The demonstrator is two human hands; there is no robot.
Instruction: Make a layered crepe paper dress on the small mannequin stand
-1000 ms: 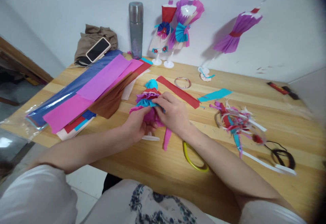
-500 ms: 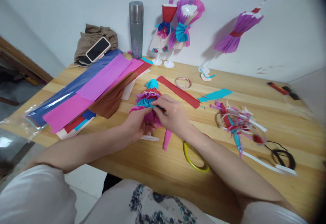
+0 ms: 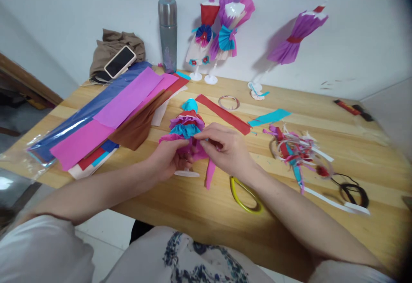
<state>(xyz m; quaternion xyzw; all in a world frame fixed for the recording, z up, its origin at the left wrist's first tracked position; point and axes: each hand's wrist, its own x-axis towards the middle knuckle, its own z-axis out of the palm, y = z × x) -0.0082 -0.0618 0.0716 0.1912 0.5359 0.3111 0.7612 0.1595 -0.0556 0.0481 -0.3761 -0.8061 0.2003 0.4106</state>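
A small paper dress (image 3: 186, 124) with turquoise, red, purple and pink ruffled layers stands over a white round base (image 3: 187, 174) near the table's middle. My left hand (image 3: 170, 156) is closed around its lower pink part from the left. On the right side, my right hand (image 3: 225, 147) pinches the dress at the edge between the turquoise and pink ruffles, thumb and index finger close together. A pink strip (image 3: 210, 174) hangs or lies just below my right hand. My palms hide part of the pink skirt.
Crepe paper sheets (image 3: 128, 96), a phone (image 3: 120, 62) and a bottle (image 3: 168, 38) are at the left and back. Three dressed stands (image 3: 291, 38) line the wall. Yellow-handled scissors (image 3: 244, 201) lie near my right forearm, paper scraps (image 3: 298, 150) farther right.
My right hand has drawn slightly right and down from the turquoise ruffle, uncovering more of it. My left hand keeps its hold. The whole view has shifted a little.
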